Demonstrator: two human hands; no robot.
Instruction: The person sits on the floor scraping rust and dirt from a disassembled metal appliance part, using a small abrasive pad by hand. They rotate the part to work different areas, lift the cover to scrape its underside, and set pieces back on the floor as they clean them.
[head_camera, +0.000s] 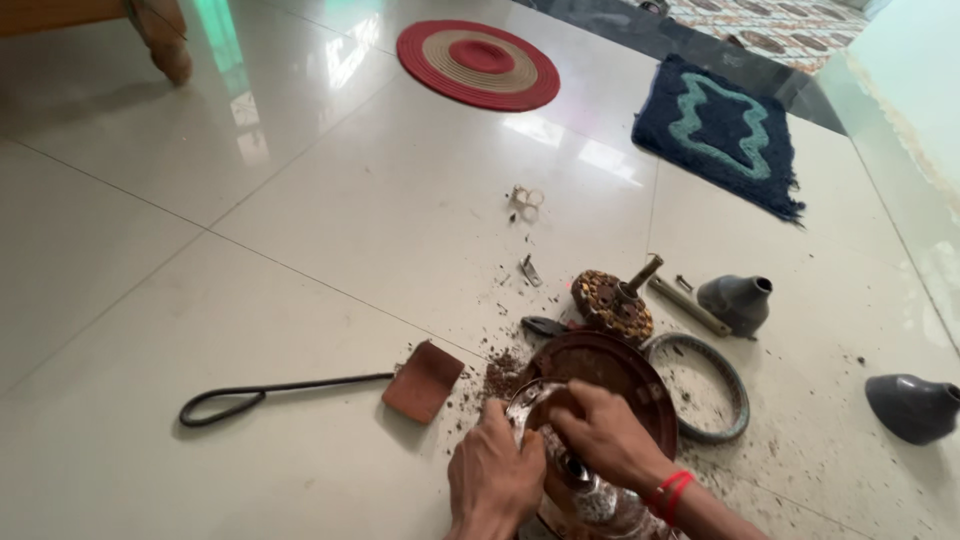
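My left hand and my right hand are both closed on a shiny metal housing low in the head view. It rests partly over a round brown motor cover lying on the tiled floor. A red thread band circles my right wrist. Just beyond the cover sits a copper-wound stator with a shaft sticking up, and a grey metal ring lies to its right. Brown dirt is scattered on the floor around the parts.
A flat brown scraper with a looped black handle lies left. Pliers, a metal rod, two grey cone covers and small clips are nearby. A red round mat and blue rug lie farther off.
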